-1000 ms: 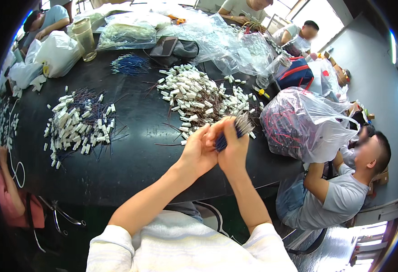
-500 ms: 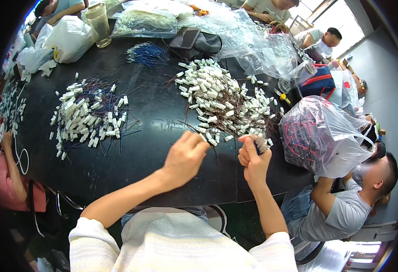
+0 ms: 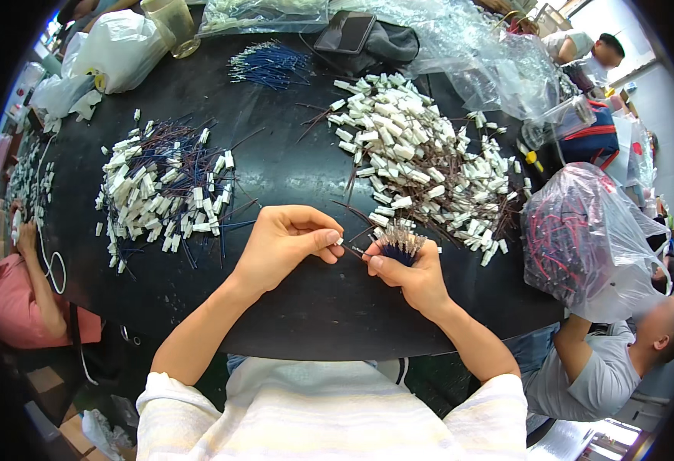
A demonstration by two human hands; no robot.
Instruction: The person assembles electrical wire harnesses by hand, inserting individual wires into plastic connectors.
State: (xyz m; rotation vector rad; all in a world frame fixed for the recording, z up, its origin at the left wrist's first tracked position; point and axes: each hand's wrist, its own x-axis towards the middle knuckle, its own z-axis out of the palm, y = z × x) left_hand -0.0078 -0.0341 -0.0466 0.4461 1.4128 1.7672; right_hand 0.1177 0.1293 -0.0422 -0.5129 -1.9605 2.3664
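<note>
My left hand (image 3: pixel 287 240) is closed, pinching a small white connector (image 3: pixel 340 241) between thumb and fingertips, with a thin dark wire running from it toward my other hand. My right hand (image 3: pixel 420 281) is wrapped round a bundle of dark blue wires (image 3: pixel 400 247), their metal-tipped ends fanning upward. Both hands are close together over the table, just short of a large heap of white connectors with brown wires (image 3: pixel 410 146). To the left lies a second heap of white connectors with blue and brown wires (image 3: pixel 156 188). Farther back is a small pile of loose blue wires (image 3: pixel 268 64).
A black table (image 3: pixel 291 315) carries everything. At the back, a phone (image 3: pixel 344 32) rests on dark cloth beside clear plastic bags (image 3: pixel 490 69). At right stand a bag of red and dark wires (image 3: pixel 575 238) and a yellow-handled tool (image 3: pixel 533 156). Co-workers sit around.
My left hand has come away from the heap's near edge and turned, now showing a white connector at its fingertips beside my right hand. The right hand has tilted its bundle. The view has shifted.
</note>
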